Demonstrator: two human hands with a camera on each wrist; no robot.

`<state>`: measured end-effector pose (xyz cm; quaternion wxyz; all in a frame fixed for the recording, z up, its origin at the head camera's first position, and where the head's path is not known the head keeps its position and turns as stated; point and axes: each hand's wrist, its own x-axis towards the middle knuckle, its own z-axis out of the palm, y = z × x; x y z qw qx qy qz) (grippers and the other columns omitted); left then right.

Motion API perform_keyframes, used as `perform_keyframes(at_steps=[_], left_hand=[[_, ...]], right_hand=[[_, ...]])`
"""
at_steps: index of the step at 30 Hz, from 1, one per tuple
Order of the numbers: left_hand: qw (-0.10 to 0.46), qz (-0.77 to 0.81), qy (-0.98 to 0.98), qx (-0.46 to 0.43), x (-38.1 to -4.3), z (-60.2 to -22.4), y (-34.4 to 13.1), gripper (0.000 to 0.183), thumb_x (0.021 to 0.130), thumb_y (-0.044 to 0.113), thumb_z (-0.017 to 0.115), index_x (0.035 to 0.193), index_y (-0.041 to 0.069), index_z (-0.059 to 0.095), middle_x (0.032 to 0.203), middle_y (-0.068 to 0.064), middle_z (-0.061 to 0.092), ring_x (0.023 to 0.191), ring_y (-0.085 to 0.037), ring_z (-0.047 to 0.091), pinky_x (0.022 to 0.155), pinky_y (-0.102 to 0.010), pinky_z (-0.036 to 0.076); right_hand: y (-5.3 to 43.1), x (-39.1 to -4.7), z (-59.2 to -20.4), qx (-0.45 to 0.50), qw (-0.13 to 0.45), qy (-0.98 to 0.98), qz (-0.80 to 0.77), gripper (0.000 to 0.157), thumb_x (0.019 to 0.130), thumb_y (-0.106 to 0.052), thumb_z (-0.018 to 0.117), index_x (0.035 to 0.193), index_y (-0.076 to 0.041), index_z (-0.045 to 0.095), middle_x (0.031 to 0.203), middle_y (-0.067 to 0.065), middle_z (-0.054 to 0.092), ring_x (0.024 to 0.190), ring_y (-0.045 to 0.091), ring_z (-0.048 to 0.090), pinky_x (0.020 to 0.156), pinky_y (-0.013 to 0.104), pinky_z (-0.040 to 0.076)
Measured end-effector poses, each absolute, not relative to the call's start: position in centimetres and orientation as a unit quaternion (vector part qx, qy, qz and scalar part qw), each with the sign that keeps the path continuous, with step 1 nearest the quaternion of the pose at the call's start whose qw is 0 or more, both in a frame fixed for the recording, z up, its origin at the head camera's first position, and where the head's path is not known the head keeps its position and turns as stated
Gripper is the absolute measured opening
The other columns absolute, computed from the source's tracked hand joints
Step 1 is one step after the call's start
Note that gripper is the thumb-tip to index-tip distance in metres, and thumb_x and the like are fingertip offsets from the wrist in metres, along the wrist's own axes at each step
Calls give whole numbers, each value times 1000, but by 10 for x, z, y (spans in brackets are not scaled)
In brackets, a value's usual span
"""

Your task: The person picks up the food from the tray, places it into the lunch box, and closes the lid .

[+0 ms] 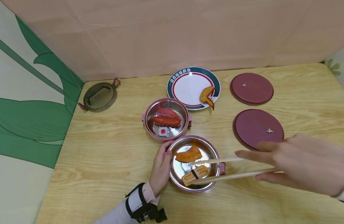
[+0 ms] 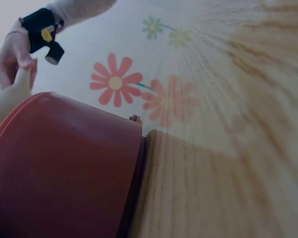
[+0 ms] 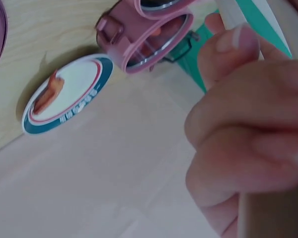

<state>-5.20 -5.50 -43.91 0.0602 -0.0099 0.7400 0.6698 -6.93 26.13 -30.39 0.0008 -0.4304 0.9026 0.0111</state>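
My right hand holds a pair of chopsticks, spread apart, their tips inside the nearer pink steel-lined lunch box. One tip lies above and the other along the lower edge of a yellow food piece with a black band; whether they touch it I cannot tell. An orange-brown food piece lies farther back in the same box. My left hand grips this box's left side, thumb at the rim. The left wrist view shows its pink outer wall. Curled right fingers fill the right wrist view.
Behind stands a second pink lunch box with sausages and a small white-and-red piece. A chicken wing lies on a plate. Two maroon lids lie right; a clasped translucent lid lies left.
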Motion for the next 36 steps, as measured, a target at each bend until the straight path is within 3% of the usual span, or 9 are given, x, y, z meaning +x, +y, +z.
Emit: perform_keyframes(at_steps=[2,6,10,13,17,22,27,33,36], left_hand=[[60,668,742,-8,-52,-439,-55,35,102,3,34,134,0,48,137,-15,50,134,-26,41,115,-46,28],[61,666,744,-4,-52,-439,-56,35,102,4,34,134,0,47,138,-15,50,134,-25,41,115,-45,28],[61,665,744,-4,-52,-439,-57,35,102,4,34,134,0,48,137,-14,51,133,-24,42,115,-43,30],[54,665,745,-2,-51,-439,-56,35,102,3,34,134,0,48,136,-15,52,132,-24,43,115,-39,31],[47,664,746,0,-51,-439,-55,35,101,1,34,133,-1,49,135,-16,52,131,-24,44,115,-36,31],[51,667,743,-3,-51,-439,-55,36,101,1,34,134,-1,48,136,-16,52,132,-24,43,115,-37,31],[54,669,741,-4,-52,-439,-55,36,101,1,34,134,-1,48,136,-16,51,132,-24,42,115,-38,30],[55,668,742,-5,-52,-438,-55,36,101,1,34,134,-1,48,137,-15,51,133,-24,42,116,-42,29],[55,668,742,-6,-51,-438,-55,36,101,1,34,134,-1,49,136,-15,51,133,-24,42,116,-43,28]], right_hand=[[263,-72,-300,-426,-15,904,5,53,76,-65,68,122,-38,66,77,-21,62,37,-8,21,34,16,23],[268,-84,-296,-433,-51,900,-20,49,75,-60,72,117,-34,69,78,-24,61,40,-10,33,35,15,26],[276,-99,-288,-423,-44,904,-47,57,71,-49,80,124,-32,65,93,-11,70,42,-16,37,35,12,24],[281,-112,-285,-406,-59,910,-60,66,68,-43,83,129,-30,62,91,-7,70,43,-17,32,35,11,22],[288,-129,-284,-370,-83,923,-64,62,70,-40,83,126,-22,65,84,-6,67,48,-11,37,38,15,27],[292,-147,-282,-275,-2,960,-46,56,81,-38,76,131,-15,62,90,5,70,51,3,45,42,24,32],[292,-163,-283,-242,74,967,-13,49,91,-36,66,133,-11,58,79,-2,63,56,11,46,44,26,33],[287,-178,-290,-243,94,966,-1,37,94,-38,62,125,-18,60,70,-6,57,55,12,47,48,31,39],[284,-186,-296,-251,94,963,5,36,93,-38,63,121,-15,63,70,-5,59,54,13,49,48,36,43]])
